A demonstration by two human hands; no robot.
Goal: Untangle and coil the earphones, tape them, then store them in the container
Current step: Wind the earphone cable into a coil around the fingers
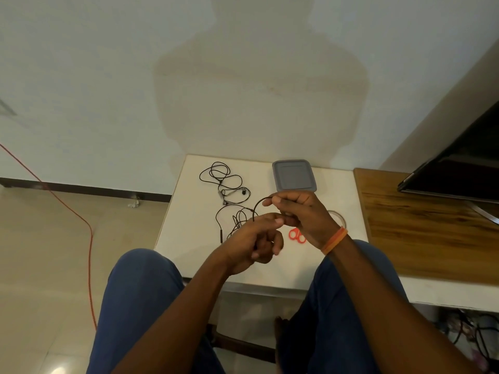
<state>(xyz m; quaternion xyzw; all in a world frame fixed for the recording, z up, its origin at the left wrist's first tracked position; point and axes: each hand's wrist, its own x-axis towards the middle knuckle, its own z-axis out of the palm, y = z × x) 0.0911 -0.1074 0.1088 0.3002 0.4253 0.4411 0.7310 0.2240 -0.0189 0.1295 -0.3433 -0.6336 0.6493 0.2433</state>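
- The right hand (302, 214), with an orange band (334, 240) on its wrist, is raised over the white surface (189, 238); its fingers are curled and pinch a black earphone cord (259, 205)
- From that pinch the cord arcs up and to the left, then drops to the left hand (253, 238)
- The left hand sits just below and left of the right one, the two touching at the fingertips; its thumb and forefinger pinch the cord's lower end while the other fingers curl into the palm
- The rest of this cord hangs in loose loops (232, 222) on the surface, just left of the left hand, partly hidden behind it
- A second earphone set (224, 182) lies in a loose tangle farther back on the surface, apart from both hands
- A grey container (293, 175) with its lid on sits at the back of the surface, just beyond the right hand
- Red scissors (296, 235) lie on the surface between the two wrists, mostly covered by the hands
- A tape roll (341, 218) shows only as a pale arc to the right of the right hand
- The person's knees in blue trousers (140, 292) flank the surface's near edge
- A wooden top (421, 238) adjoins the surface on the right, carrying a dark screen (464, 163)
- An orange cable (89, 238) runs across the floor at left
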